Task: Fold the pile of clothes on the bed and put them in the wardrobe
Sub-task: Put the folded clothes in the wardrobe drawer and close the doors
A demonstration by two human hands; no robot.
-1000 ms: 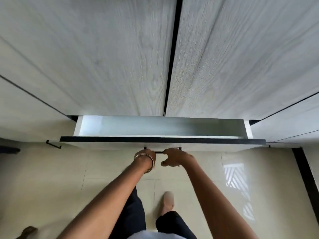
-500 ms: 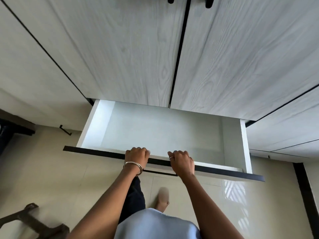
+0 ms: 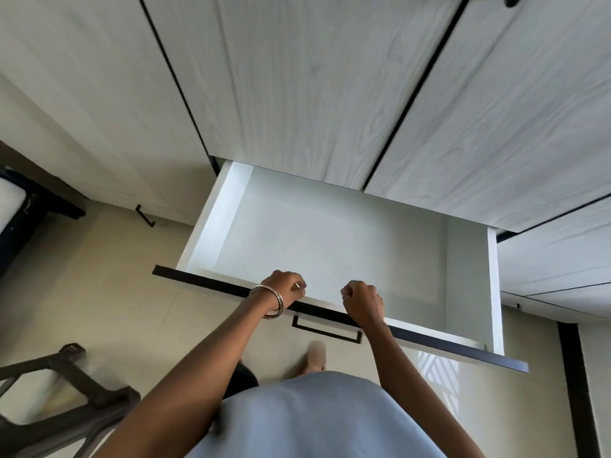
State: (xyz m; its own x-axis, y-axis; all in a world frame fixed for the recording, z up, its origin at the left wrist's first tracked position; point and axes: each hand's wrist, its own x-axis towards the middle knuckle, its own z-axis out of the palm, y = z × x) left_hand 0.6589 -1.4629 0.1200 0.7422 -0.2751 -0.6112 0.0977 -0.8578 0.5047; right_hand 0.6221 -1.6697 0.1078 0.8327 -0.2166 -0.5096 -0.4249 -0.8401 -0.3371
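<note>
Gripping the wardrobe drawer (image 3: pixel 330 233) front edge at lower centre with left hand (image 3: pixel 284 289) and right hand (image 3: pixel 362 304) curled, I judge it rigid, light, best pulled evenly.

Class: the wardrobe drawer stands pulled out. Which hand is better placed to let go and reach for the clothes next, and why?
Either, marginally the right hand: it is curled just above the drawer front, while the left hand lies curled over the front edge. No clothes show, so direction cannot decide it.

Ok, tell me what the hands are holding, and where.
Both the left hand and right hand grip the open drawer by its front's top edge.
</note>
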